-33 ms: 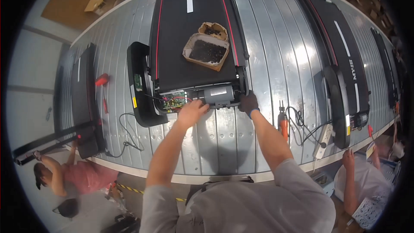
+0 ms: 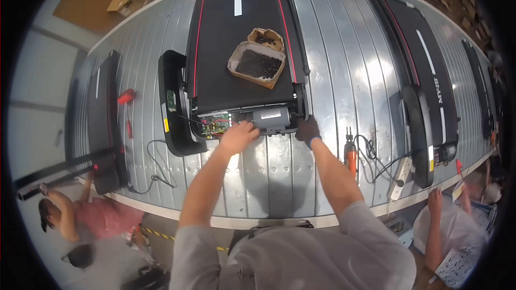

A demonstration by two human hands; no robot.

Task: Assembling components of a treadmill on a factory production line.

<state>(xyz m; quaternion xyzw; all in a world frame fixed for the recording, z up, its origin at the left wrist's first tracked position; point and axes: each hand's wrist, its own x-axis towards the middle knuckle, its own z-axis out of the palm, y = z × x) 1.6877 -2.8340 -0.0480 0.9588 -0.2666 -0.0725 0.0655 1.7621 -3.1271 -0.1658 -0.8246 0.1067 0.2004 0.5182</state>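
A treadmill [image 2: 231,83] lies flat in front of me, its near end uncovered. A grey cylindrical motor [image 2: 271,117] and a green circuit board with coloured wires [image 2: 216,124] are exposed there. My bare left hand [image 2: 239,136] grips the near edge of the frame between board and motor, fingers curled over it. My right hand [image 2: 307,129], in a dark glove, is closed around the near right corner of the frame. A black plastic cover [image 2: 174,113] leans out at the left, joined by a wire. Both hands' fingertips are partly hidden.
Cardboard boxes of small dark screws [image 2: 258,64] sit on the belt. An orange-handled electric screwdriver [image 2: 351,156] and a power strip [image 2: 401,180] lie right on the metal table [image 2: 328,75]. A red tool [image 2: 126,96] lies left. Other treadmills [image 2: 424,64] and co-workers flank me.
The view has shifted very slightly. Both my hands keep their places on the treadmill frame.
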